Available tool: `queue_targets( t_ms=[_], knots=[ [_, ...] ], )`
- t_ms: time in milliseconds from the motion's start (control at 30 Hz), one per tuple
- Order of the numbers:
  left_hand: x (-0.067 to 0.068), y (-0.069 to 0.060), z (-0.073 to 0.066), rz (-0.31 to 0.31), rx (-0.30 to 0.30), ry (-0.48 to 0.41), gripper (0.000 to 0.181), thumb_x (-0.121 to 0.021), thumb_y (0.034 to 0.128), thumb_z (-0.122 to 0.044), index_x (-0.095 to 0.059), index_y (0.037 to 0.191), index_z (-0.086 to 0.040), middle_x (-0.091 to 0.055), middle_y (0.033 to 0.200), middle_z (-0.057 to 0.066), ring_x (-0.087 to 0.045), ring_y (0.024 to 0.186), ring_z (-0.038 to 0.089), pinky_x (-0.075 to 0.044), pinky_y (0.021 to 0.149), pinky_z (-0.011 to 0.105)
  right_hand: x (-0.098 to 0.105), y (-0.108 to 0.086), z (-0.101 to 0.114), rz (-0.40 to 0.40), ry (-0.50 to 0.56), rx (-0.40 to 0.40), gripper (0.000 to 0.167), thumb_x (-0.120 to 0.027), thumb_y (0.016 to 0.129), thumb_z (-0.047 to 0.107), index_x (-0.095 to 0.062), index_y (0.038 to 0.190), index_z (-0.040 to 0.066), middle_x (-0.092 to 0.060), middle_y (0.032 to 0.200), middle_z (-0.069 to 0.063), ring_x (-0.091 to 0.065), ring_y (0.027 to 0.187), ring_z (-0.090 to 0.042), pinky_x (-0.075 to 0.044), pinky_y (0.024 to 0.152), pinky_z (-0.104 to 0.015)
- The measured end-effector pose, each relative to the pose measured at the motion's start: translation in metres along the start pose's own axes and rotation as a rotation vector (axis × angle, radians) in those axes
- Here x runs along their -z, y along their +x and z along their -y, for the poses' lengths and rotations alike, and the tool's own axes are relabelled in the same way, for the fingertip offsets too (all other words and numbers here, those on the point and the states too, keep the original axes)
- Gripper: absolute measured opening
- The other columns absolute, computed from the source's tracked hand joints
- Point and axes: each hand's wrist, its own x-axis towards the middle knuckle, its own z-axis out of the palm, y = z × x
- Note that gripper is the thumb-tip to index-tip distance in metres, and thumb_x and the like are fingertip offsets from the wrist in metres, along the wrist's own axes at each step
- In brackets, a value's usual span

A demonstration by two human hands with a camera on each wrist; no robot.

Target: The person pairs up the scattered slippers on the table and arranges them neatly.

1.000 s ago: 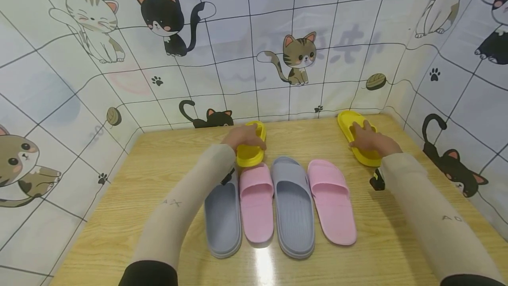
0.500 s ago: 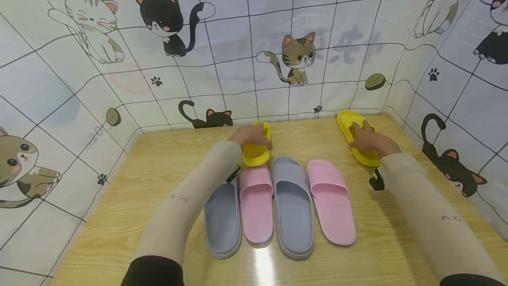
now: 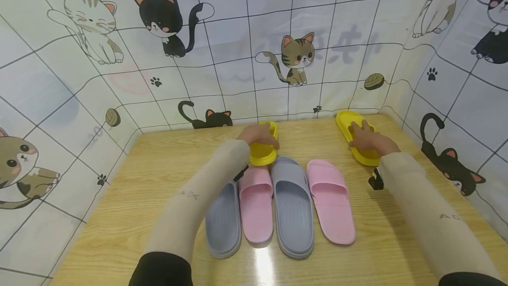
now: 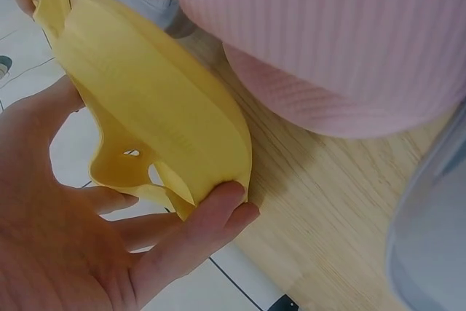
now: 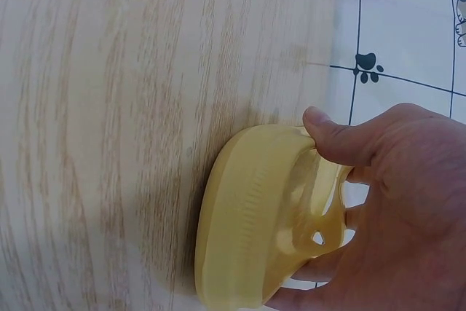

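Near the back of the table, my left hand (image 3: 259, 135) grips a yellow slipper (image 3: 263, 157). In the left wrist view, the fingers and thumb of that hand (image 4: 95, 238) span the slipper (image 4: 160, 100), with fingertips on its edge. Its front end sits just behind the toes of the pink slipper (image 3: 255, 215). To the right, my right hand (image 3: 367, 138) holds a second yellow slipper (image 3: 344, 120) that lies slanted on the wood. From the right wrist, the thumb shows on one rim of this slipper (image 5: 240, 216) and fingers on the other side.
Alternating in a row before the hands lie a grey slipper (image 3: 223, 222), the pink one, another grey slipper (image 3: 294, 220) and another pink slipper (image 3: 332, 202). A wall sheet with cat drawings (image 3: 238, 69) encloses the wooden table (image 3: 158, 175) at the back and both sides.
My left hand has slid the yellow slipper to the right along the back of the table. The right hand and its slipper have stayed in place.
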Motion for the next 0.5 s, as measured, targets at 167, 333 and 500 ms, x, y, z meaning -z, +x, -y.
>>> queue_targets(
  t_ms=[167,333,500],
  knots=[
    [-0.003,-0.001,-0.006,-0.019,-0.016,-0.017,0.099,-0.069,0.0882,-0.055,-0.016,0.167,-0.028,-0.031,0.168,0.013,-0.041,0.143,0.034,-0.04,0.12,0.049,0.0,0.0,-0.001,0.008,0.001,0.001,0.087,-0.053,0.106,0.026,0.006,0.16,-0.008,0.02,0.159,-0.044,-0.001,0.143,-0.071,-0.012,0.115,-0.082],
    [-0.007,0.001,-0.011,-0.06,-0.014,-0.034,0.096,-0.07,0.0875,-0.054,-0.021,0.166,-0.029,-0.037,0.165,0.01,-0.043,0.14,0.032,-0.041,0.119,0.048,0.001,0.002,-0.002,0.004,0.002,0.01,0.086,-0.053,0.106,0.026,0.006,0.16,-0.008,0.02,0.159,-0.044,0.0,0.144,-0.071,-0.012,0.115,-0.082],
    [-0.01,0.002,-0.015,-0.081,-0.02,-0.034,0.093,-0.07,0.0881,-0.054,-0.025,0.165,-0.027,-0.04,0.163,0.01,-0.043,0.138,0.032,-0.042,0.118,0.048,0.0,0.003,-0.002,0.0,-0.013,0.025,0.086,-0.053,0.106,0.026,0.004,0.16,-0.009,0.018,0.159,-0.045,0.0,0.144,-0.07,-0.011,0.115,-0.082]
  ],
)
